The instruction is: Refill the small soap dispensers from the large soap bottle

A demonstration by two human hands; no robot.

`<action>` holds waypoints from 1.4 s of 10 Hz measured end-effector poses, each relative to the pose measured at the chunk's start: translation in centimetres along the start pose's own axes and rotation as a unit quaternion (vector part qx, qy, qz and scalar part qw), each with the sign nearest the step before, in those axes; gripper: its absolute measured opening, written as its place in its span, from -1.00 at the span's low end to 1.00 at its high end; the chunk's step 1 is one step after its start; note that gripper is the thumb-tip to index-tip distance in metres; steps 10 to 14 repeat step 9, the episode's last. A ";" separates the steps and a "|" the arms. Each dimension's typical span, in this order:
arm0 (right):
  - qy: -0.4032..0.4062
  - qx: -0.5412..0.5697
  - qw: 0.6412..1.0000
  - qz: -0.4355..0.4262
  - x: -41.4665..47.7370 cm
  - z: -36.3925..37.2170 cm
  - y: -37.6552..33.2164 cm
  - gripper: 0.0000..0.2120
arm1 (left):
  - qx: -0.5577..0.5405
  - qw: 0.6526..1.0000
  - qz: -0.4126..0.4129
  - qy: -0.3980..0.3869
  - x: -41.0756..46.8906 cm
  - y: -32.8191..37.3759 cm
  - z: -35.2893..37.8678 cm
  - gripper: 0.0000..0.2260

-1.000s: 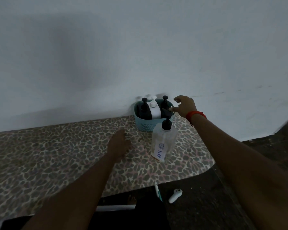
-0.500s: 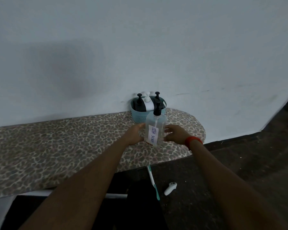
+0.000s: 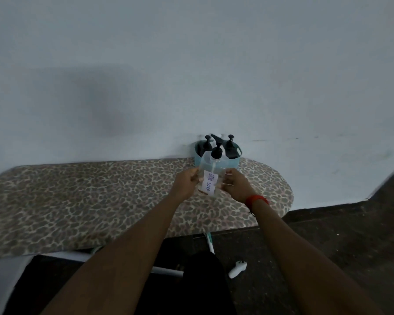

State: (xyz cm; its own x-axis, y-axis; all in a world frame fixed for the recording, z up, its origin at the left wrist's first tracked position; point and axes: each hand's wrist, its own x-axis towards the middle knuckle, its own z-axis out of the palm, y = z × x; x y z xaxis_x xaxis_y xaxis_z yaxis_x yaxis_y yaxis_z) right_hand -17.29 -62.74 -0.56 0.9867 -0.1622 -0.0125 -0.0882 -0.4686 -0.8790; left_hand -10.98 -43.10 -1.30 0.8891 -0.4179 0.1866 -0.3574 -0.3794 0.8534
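The large clear soap bottle (image 3: 210, 176) has a black pump and a white label reading "DISH SOAP". It stands tilted slightly on the leopard-print board (image 3: 100, 196). My left hand (image 3: 185, 184) grips its left side and my right hand (image 3: 237, 185) grips its right side. Behind it, against the wall, a teal basket (image 3: 234, 163) holds small dispensers (image 3: 230, 148) with black pumps, partly hidden by the large bottle.
The board's rounded right end (image 3: 287, 196) stops short of a dark floor. On the floor below lie a white controller-like object (image 3: 237, 268) and a teal-and-white stick (image 3: 209, 243). A pale wall rises right behind the basket.
My right hand came back from the basket and my left hand rose from the board; both now hold the large bottle. The view has pulled back from the board.
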 end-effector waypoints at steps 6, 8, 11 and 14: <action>-0.069 0.000 0.992 -0.104 17.0 17.5 -7.9 -0.54 | 0.044 0.986 -0.058 0.152 6.5 -12.0 -15.1 -0.81; -0.063 -0.017 0.991 -0.115 18.9 19.4 -6.5 -0.62 | 0.063 0.983 -0.060 0.161 6.9 -13.7 -14.9 -0.69; -0.087 0.017 0.990 -0.110 18.9 19.3 -6.6 -0.57 | 0.053 0.984 -0.069 0.158 7.0 -13.4 -14.7 -0.67; -0.087 0.017 0.990 -0.110 18.9 19.3 -6.6 -0.57 | 0.053 0.984 -0.069 0.158 7.0 -13.4 -14.7 -0.67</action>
